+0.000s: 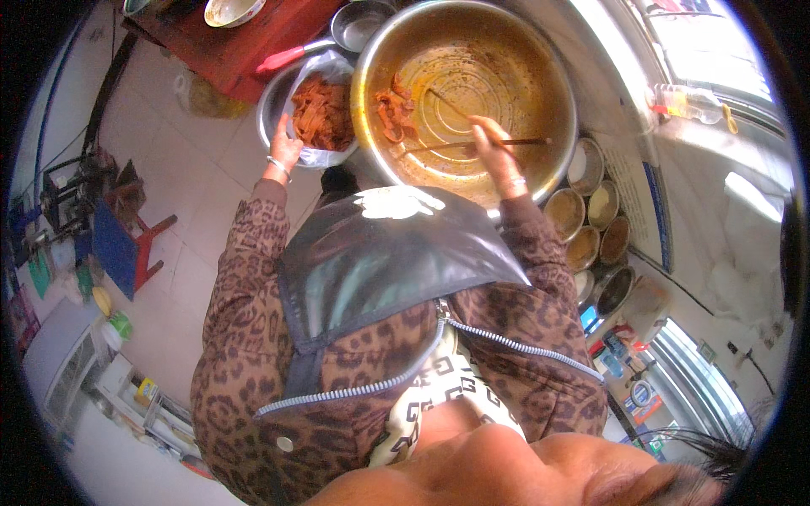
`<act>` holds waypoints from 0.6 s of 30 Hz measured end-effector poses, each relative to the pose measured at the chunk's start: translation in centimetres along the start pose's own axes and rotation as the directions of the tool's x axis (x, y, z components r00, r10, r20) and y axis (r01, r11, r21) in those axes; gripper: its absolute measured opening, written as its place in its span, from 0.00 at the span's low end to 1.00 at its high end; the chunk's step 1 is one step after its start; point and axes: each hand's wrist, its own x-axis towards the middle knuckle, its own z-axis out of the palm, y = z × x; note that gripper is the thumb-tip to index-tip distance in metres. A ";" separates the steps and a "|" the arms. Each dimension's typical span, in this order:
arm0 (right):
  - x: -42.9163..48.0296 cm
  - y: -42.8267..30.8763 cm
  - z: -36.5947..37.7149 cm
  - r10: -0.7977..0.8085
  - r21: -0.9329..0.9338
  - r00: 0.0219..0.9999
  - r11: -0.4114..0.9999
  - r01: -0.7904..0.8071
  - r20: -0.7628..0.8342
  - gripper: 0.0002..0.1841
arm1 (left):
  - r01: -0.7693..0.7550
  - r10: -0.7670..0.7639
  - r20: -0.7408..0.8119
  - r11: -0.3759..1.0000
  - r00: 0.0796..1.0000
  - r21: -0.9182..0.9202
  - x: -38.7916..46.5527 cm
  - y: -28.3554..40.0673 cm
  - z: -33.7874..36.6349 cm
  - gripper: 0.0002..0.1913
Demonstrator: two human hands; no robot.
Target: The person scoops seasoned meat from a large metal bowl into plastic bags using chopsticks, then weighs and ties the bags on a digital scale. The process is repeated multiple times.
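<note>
My right hand point(492, 148) holds a pair of wooden chopsticks point(449, 103), spread apart over a large metal basin point(566, 76). Reddish-brown strips of food point(395, 112) lie at the basin's left side, and its bottom is coated with orange-brown oil. My left hand point(286, 145) is at the lower left rim of a smaller metal bowl point(264, 114), its fingers at the edge of a clear plastic bag point(323, 157) that lines the bowl. A heap of the same reddish strips point(321, 114) fills the bag. Whether the fingers pinch the plastic is unclear.
A metal ladle point(361, 26) with a red handle lies above the small bowl, beside a red table point(272, 31) bearing a white bowl point(233, 11). Several round containers point(564, 214) stand right of the basin. A blue and red stool point(117, 246) is at the left.
</note>
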 end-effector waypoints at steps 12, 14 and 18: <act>2.7 -0.2 6.1 -0.216 -0.004 0.974 0.976 0.217 -0.068 0.07 | -0.036 0.031 -0.028 0.980 0.999 -0.197 -0.3 0.4 0.5 0.39; 1.7 -2.5 5.2 -0.206 0.137 0.977 0.967 0.213 -0.061 0.07 | -0.003 0.005 0.012 0.988 1.000 -0.155 -0.2 0.1 0.2 0.39; -0.3 -6.5 2.5 -0.229 0.178 0.973 0.956 0.233 -0.044 0.08 | -0.019 0.018 -0.020 0.998 1.000 -0.063 0.2 -0.1 0.5 0.38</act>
